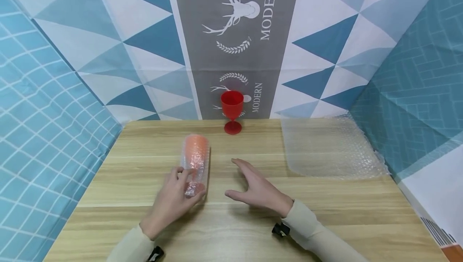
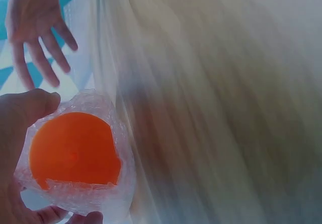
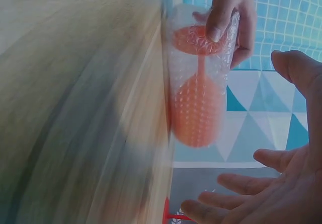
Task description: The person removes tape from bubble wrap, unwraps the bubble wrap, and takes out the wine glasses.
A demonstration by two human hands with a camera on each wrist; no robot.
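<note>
One wrapped orange goblet lies at left on the table, and if my left hand, gripping its near end, loosens, the bubble wrap may unroll, because my right hand, spread wide, holds nothing.

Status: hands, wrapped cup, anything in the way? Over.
Left hand grips wrapped orange cup, laid on its side. Right hand open, empty. No obstacle between right hand and cup; red cup stands farther back.
</note>
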